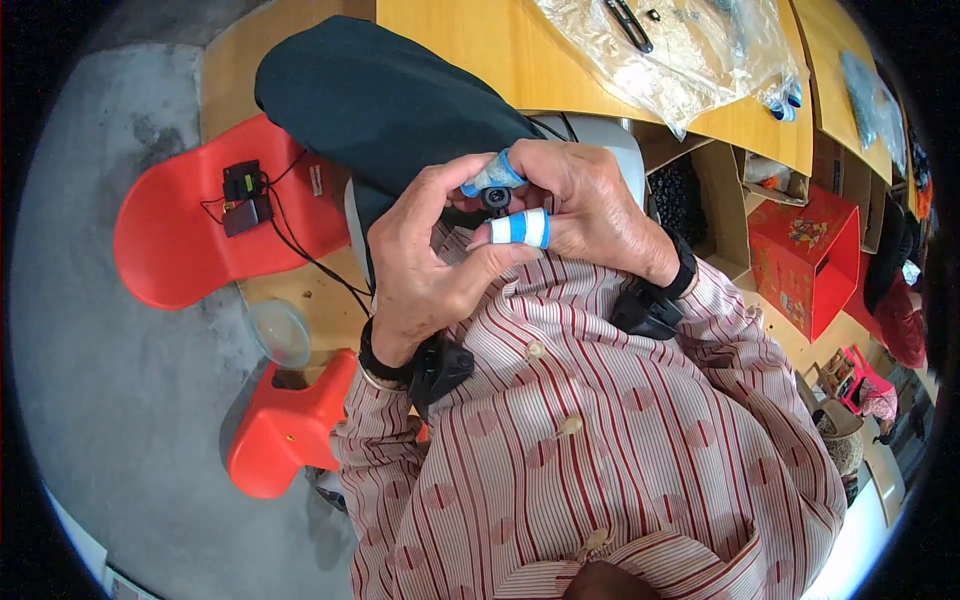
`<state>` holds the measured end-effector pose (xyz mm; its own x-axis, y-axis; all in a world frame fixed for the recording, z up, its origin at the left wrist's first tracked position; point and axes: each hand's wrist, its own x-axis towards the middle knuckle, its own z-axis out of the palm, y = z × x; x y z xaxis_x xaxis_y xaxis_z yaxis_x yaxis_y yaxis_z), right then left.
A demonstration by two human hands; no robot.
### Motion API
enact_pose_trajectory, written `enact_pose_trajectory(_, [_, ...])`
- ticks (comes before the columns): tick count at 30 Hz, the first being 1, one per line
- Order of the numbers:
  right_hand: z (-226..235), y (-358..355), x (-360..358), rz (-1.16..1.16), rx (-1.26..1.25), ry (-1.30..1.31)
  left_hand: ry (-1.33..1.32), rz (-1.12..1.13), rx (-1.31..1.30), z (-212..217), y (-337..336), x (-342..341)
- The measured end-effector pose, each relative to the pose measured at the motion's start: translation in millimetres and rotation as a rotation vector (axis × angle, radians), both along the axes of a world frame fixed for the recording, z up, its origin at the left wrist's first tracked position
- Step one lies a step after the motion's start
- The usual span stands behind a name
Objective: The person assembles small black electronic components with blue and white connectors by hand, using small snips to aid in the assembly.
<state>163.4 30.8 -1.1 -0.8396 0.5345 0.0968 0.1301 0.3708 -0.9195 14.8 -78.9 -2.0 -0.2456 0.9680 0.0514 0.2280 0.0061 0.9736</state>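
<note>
Close in front of my striped shirt, both hands meet around a small black part with a round, ring-like end (496,198). My right hand (597,205) pinches it between thumb and index finger. Blue-and-white tape (520,228) wraps that thumb, and more blue tape (493,175) covers a fingertip above the part. My left hand (425,255) curls in from the left, its thumb lying below the taped thumb and its fingers behind the part. The left fingertips and the rest of the part are mostly hidden.
On the wooden table (470,45), a clear plastic bag (690,70) lies under a long black piece (628,24). An open carton (722,200) of black parts and a red box (805,262) stand right. Left are a red chair (165,235) with cabled black devices (245,200) and a red stool (285,430).
</note>
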Motion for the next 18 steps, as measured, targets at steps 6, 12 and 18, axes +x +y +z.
enact_pose_trajectory(6, [1,2,-2,0.015,-0.017,0.002,0.116,-0.05,0.028,9,2,-2])
enact_pose_trajectory(12, [1,1,-2,0.002,0.179,0.114,0.116,-0.075,0.04,8,0,-2])
enact_pose_trajectory(18, [-7,1,-1,0.019,0.136,0.057,0.083,-0.079,-0.017,1,0,-4])
